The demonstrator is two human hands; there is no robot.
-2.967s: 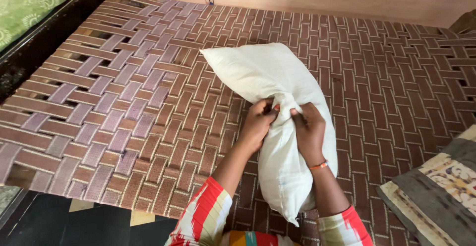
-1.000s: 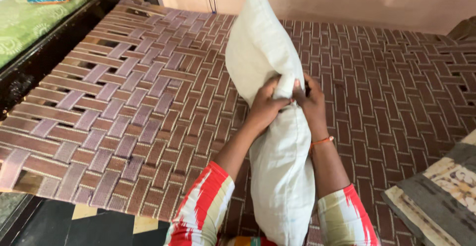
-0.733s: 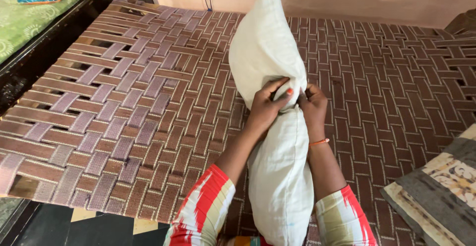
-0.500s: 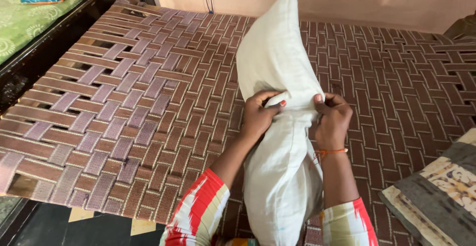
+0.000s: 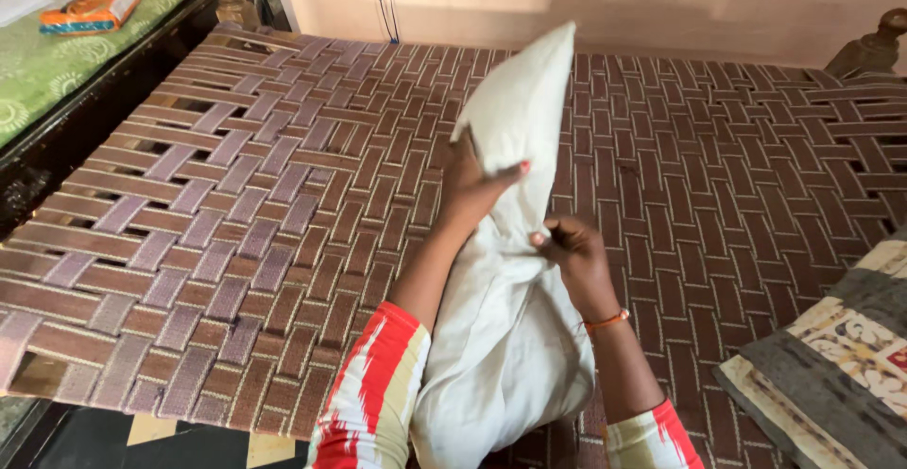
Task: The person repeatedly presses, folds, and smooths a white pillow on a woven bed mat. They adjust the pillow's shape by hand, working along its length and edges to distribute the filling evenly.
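A cream-white pillow (image 5: 518, 110) stands upright in front of me over a woven strap bed (image 5: 236, 204). My left hand (image 5: 477, 186) grips its left side about halfway up, thumb across the cloth. My right hand (image 5: 572, 252) pinches a bunched fold of the fabric just below, at the pillow's narrowed middle. The lower part of the pillow bulges between my forearms, and its bottom end is out of view.
A second bed with a green patterned sheet (image 5: 57, 63) lies at the far left, with an orange packet (image 5: 94, 4) on it. A folded patterned quilt (image 5: 831, 365) sits at the right edge. A wall and a hanging cable (image 5: 385, 1) are behind.
The pillow went from lying flat on the bed to standing upright. My left hand has slid higher on it while my right hand has gathered the fabric lower down.
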